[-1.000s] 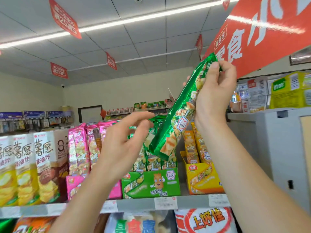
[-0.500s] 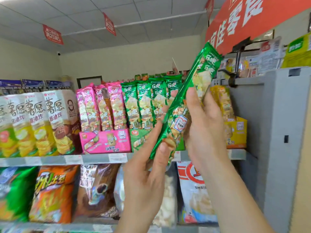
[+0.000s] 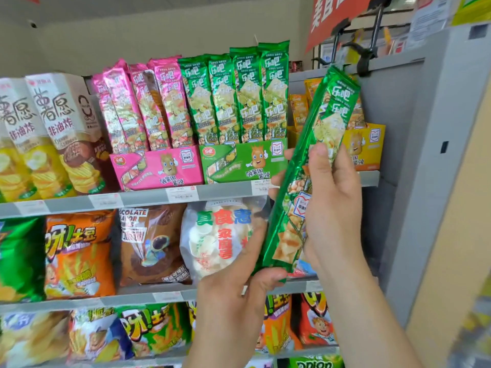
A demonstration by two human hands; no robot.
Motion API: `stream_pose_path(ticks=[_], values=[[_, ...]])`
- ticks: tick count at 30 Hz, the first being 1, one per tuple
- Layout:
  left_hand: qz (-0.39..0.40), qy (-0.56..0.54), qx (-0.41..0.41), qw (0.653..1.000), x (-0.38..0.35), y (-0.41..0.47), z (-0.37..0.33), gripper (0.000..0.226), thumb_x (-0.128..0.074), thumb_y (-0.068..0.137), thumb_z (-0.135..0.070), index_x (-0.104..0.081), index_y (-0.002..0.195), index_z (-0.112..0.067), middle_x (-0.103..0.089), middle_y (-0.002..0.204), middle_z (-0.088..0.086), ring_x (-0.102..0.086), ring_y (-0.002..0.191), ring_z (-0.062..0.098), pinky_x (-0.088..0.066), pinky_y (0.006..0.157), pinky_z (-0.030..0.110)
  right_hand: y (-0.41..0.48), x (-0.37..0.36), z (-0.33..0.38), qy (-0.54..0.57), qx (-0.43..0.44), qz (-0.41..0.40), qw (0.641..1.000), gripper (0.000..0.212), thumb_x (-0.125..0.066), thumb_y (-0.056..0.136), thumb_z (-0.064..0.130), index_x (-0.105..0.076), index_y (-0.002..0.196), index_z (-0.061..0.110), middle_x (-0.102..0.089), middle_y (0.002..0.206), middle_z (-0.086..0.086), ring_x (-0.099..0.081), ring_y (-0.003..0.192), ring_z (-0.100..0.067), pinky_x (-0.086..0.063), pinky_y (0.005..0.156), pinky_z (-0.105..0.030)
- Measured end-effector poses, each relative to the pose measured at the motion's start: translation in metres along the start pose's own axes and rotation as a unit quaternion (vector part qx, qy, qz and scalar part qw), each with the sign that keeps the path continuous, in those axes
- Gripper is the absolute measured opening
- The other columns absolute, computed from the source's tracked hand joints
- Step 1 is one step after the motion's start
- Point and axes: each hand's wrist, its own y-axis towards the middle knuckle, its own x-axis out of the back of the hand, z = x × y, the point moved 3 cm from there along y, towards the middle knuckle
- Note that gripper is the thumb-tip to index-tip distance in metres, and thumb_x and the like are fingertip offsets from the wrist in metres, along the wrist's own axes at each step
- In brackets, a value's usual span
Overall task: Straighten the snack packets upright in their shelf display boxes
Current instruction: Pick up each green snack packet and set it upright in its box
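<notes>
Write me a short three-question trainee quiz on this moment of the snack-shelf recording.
1. Multiple choice: the left grip holds the green packet at its: A) top end, B) middle, C) bottom end.
2. True or false: the right grip also holds that packet, which is tilted in front of the shelf rather than standing in a box.
3. Fill in: the green display box stands between a pink display box and a ____ one.

Key: 1 C; 2 true; 3 yellow.

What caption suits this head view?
Tilted green snack packet held by left hand and right hand near the green display box.
</notes>
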Motion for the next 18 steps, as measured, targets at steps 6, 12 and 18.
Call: stream_pose_path(ticks=[6,12,18], values=[[0.017,0.018,-0.039,0.999,0.000,-0.021,-0.002,0.057,-0.053,0.085,-0.039,-0.036,0.134,-0.063,-0.067,0.094,-0.036,-0.067,0.067,-0.009,-0.054,0.064,0.013,-0.017,0.010,-0.005,0.094,-0.041,0.006,0.995,0.025,-0.050,0.100,0.028,-0.056,0.111,0.007,-0.070,0.075,-0.004,-0.063,0.054,-0.018,-0.055,0.050,-0.033],[0.057,0.093,-0.078,0.991,-0.006,-0.022,-0.004,0.046,-0.040,0.099,-0.043,-0.039,0.145,-0.041,-0.056,0.088,-0.016,-0.051,0.085,0.002,-0.038,0.077,0.009,-0.017,0.017,-0.002,0.106,-0.035,0.008,0.994,0.030,-0.044,0.104,0.023,-0.050,0.131,0.013,-0.070,0.094,-0.007,-0.062,0.053,-0.016,-0.053,0.049,-0.027],[0.056,0.106,-0.092,0.989,-0.019,-0.012,-0.012,0.049,-0.033,0.102,-0.042,-0.039,0.147,-0.022,-0.040,0.144,-0.006,-0.039,0.129,0.015,-0.029,0.108,0.023,-0.022,0.022,-0.011,0.076,-0.065,0.053,0.994,0.041,-0.051,0.099,0.027,-0.049,0.140,0.029,-0.069,0.120,-0.007,-0.071,0.100,-0.026,-0.058,0.083,-0.045]])
